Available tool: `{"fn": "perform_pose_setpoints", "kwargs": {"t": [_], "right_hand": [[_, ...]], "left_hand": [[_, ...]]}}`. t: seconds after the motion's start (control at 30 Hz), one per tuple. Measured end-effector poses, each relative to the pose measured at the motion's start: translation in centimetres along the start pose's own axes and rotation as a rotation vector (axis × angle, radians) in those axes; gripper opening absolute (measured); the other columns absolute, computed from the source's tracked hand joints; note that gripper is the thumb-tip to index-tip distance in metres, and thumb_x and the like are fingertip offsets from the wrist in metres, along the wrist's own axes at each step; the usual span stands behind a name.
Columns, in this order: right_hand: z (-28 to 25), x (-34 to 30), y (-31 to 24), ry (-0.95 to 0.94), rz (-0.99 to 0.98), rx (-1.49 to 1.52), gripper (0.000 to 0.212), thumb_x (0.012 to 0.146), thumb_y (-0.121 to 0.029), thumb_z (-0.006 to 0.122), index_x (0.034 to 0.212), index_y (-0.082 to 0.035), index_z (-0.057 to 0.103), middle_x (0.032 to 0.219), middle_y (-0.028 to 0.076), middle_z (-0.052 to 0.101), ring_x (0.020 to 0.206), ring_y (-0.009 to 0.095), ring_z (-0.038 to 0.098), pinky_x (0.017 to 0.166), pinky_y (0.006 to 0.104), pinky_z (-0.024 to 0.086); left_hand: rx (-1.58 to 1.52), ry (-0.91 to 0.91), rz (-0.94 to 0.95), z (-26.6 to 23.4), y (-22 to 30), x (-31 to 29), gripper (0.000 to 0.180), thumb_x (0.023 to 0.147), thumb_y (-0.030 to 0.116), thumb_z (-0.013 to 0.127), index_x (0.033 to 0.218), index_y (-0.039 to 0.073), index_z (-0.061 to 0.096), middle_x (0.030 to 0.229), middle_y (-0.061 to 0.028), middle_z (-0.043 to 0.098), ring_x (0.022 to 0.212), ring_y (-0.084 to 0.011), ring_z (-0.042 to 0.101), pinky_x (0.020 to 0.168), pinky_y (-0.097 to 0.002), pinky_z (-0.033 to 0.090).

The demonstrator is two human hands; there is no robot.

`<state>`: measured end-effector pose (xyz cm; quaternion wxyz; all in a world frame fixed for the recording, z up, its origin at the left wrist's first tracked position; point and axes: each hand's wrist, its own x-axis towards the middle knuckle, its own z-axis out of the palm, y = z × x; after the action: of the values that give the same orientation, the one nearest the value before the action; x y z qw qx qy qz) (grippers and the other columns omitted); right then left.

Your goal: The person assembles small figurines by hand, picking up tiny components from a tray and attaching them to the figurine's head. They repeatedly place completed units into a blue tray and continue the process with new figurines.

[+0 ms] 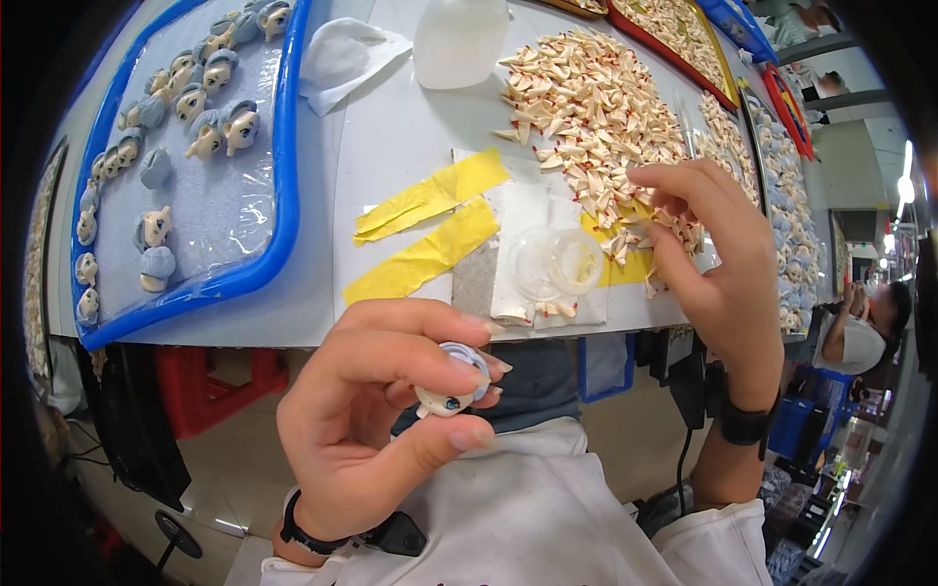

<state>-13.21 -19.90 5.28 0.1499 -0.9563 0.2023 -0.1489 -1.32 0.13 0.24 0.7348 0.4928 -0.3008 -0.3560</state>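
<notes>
My left hand (366,410) is closed around a small doll head (454,386) with pale blue hair and a painted eye, held in front of the table edge. My right hand (718,239) reaches over a heap of small cream pointed pieces with red tips (596,107). Its thumb and forefinger are apart, close to the heap's near right side, and I see nothing gripped between them. Beside that hand stands a small clear plastic cup (576,264) on a white board, with a few loose pointed pieces near its base.
On the left, a blue-rimmed tray (286,146) carries several doll heads. Yellow tape strips (430,249) lie mid-table, with a whitish plastic container (459,44) and a crumpled white cloth (347,59) behind. Far right, more heads (791,215) fill another tray; a person (860,332) sits beyond.
</notes>
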Motion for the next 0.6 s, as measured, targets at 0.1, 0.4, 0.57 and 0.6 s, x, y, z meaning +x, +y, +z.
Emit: {"fn": "perform_pose_setpoints", "kwargs": {"t": [0.1,0.4,0.57,0.6], "right_hand": [[0.2,0.6,0.1,0.007,-0.109,0.071,0.024,0.065,0.006,0.060,0.089,0.000,0.059,0.082,0.010,0.057,0.076,0.023,0.056,0.067,0.0293,0.043],[0.4,1.3,0.8,-0.096,-0.135,0.009,0.013,0.067,0.007,0.059,0.078,0.002,0.056,0.078,0.010,0.059,0.072,0.022,0.058,0.063,0.0279,0.044],[0.6,1.4,0.6,-0.103,-0.082,0.032,0.010,0.068,0.006,0.057,0.077,0.002,0.054,0.076,0.009,0.056,0.068,0.020,0.056,0.061,0.0267,0.043],[0.6,1.5,0.5,-0.101,-0.087,0.032,0.010,0.069,0.005,0.057,0.077,0.002,0.053,0.075,0.009,0.055,0.067,0.019,0.055,0.061,0.0264,0.043]], "left_hand": [[0.007,-0.001,0.005,0.0,0.1,0.0,0.033,0.070,0.012,0.072,0.090,0.004,0.048,0.097,-0.0162,0.052,0.078,-0.0226,0.060,0.065,-0.0287,0.054],[0.049,-0.006,0.022,-0.3,0.1,0.1,0.030,0.071,0.010,0.070,0.089,0.003,0.048,0.097,-0.0163,0.052,0.078,-0.0224,0.060,0.065,-0.0285,0.053],[0.049,0.006,0.015,-0.5,0.2,0.2,0.027,0.071,0.008,0.068,0.089,0.003,0.048,0.097,-0.0167,0.052,0.077,-0.0224,0.060,0.065,-0.0286,0.053],[0.050,0.005,0.017,-0.5,0.3,0.2,0.027,0.071,0.008,0.068,0.089,0.003,0.048,0.097,-0.0167,0.052,0.077,-0.0225,0.060,0.065,-0.0286,0.053]]}}
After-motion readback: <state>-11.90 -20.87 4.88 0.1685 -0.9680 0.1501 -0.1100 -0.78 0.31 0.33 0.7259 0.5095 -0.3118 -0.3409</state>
